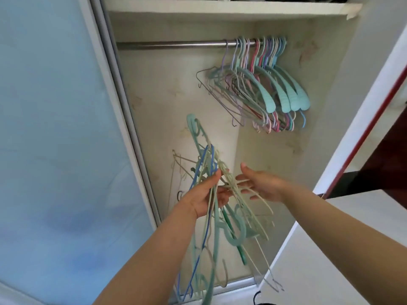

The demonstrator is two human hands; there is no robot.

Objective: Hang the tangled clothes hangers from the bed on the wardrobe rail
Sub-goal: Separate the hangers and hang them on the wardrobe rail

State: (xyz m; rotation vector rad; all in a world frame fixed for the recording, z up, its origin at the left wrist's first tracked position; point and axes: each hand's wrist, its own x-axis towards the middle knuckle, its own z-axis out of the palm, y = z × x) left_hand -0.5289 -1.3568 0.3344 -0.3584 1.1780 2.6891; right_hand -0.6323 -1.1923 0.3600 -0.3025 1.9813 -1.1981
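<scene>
My left hand (206, 198) grips a tangled bundle of hangers (211, 230) in teal, blue and cream, held in front of the open wardrobe. The bundle reaches from above my hand down to the wardrobe's bottom track. My right hand (261, 183) is beside it, fingers straight and spread, its fingertips touching cream hangers in the bundle. Higher up, the metal wardrobe rail (171, 44) carries several hangers (262, 84) in teal, pink and purple, bunched at its right end.
A frosted sliding door (61, 128) covers the left side. A white shelf (220, 7) runs above the rail. The wardrobe's white side panel (361, 106) stands to the right, with a dark red-edged piece of furniture (378, 155) beyond it.
</scene>
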